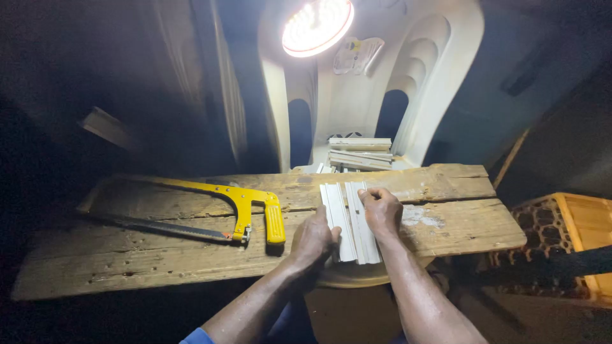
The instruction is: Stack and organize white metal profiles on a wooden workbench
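Rough wooden planks (159, 255) form the bench, lit by a round lamp (317, 24) hung on a white plastic chair (440, 76) behind it. On the planks lie two pale ribbed strips (350, 220) side by side, running away from the person. The left hand (313, 239) comes in from below, forearm angled up to the right, fingers pressed flat against the strips' left edge. The right hand (381, 210) lies palm down on their right side, fingers curled over the far end. Neither hand seems to lift them, though the near ends are hidden. A yellow hacksaw (248, 213) rests well to the left, untouched. More strips (360, 153) are stacked on the chair seat.
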